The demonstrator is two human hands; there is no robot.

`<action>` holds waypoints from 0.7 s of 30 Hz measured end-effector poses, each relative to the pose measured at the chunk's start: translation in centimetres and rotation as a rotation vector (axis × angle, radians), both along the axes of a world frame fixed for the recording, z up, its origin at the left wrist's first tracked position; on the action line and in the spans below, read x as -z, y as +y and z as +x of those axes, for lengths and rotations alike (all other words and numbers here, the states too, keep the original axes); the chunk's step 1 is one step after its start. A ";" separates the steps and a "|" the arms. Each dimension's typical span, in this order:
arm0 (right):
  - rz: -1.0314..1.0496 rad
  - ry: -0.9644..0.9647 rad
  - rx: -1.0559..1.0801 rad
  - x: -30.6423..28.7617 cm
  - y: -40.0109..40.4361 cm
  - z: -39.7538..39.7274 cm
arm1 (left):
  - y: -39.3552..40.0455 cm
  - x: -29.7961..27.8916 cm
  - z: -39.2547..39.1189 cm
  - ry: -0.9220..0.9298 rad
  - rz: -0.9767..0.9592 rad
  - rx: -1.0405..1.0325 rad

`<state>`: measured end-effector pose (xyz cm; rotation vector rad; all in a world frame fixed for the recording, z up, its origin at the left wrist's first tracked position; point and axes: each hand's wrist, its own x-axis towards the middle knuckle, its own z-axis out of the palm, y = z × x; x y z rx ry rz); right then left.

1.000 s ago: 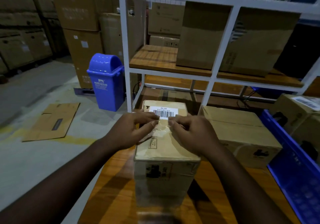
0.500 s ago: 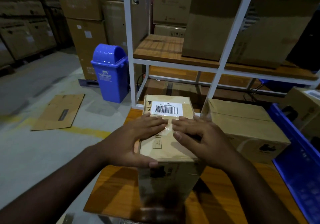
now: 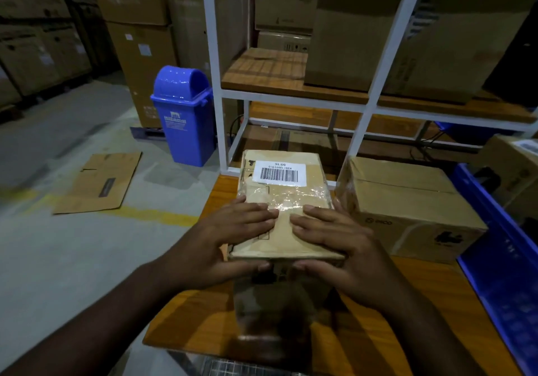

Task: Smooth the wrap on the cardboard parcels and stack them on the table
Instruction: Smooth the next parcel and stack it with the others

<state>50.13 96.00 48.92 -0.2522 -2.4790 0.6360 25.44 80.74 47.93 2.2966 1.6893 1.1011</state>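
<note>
Parcel (image 3: 283,198) stands upright on the tabletop (image 3: 436,303), directly ahead of the person at 12 o'clock and close in. Its top face is longer than it is wide, and that long axis runs from 6 o'clock to 12 o'clock, away from the body. A barcode label (image 3: 280,173) sits at the 12 o'clock end of the top face; wrinkled clear wrap (image 3: 286,198) catches light just behind it, between label and fingertips.

Both hands lie on the near, 6 o'clock half of the top face. The left hand (image 3: 233,236) covers the 9 o'clock side, the right hand (image 3: 334,239) the 3 o'clock side. Fingers of each are straight and pressed flat, pointing inward, with fingertips nearly meeting at the centre line. Each thumb hooks under the near top edge onto the front face. Neither hand encloses the parcel; both press it. Neither is clearly nearer to the wrinkled area.

Judgement: the wrinkles lie toward 12 o'clock from the fingertips, so a smoothing stroke would run along the long axis, away from the body.

A second parcel (image 3: 407,201), lower and broader, rests on the tabletop at 2 o'clock, just beside the first; whether they touch cannot be told. It offers a flat top for stacking. A blue crate (image 3: 500,259) borders the tabletop at 3 o'clock. A blue bin (image 3: 183,116) stands on the floor at 10 o'clock.
</note>
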 end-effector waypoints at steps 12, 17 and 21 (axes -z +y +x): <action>-0.071 0.239 0.050 2.3 0.7 -1.9 | 1.3 1.5 1.0 -0.080 0.198 -0.068; -0.275 0.394 0.168 5.2 0.1 -1.8 | 1.5 3.1 0.9 -0.175 0.178 -0.162; -0.701 0.416 0.243 7.5 -2.1 -1.6 | 0.4 5.5 2.5 -0.469 0.075 -0.179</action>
